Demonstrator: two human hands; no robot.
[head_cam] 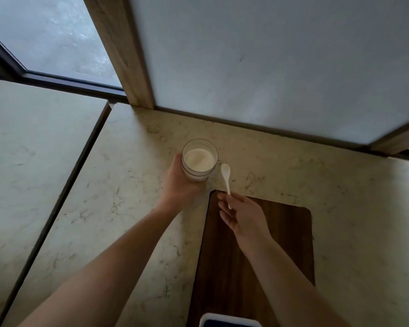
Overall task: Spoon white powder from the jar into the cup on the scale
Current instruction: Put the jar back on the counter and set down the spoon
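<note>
Glass jar (199, 160) of white powder (198, 159) stands open on marble counter (128, 185), lid absent. Left hand (178, 185) wrapped round jar wall, fingers clamped. Right hand (242, 217) pinches white spoon (226, 179) by handle end; bowl empty, just beside jar rim. White-edged object (229, 323) at bottom edge on wooden board (257, 256), possibly scale; cup not in view. Risk: long carry from jar to cup, loose pinch lets spoon tilt, powder spills on board.

Jar (199, 161): clear, glossy glass is seen. Spoon (226, 176): smooth white plastic or ceramic, undetermined. Board (257, 256): dark wood grain. Counter (128, 185): veined, matt stone.
</note>
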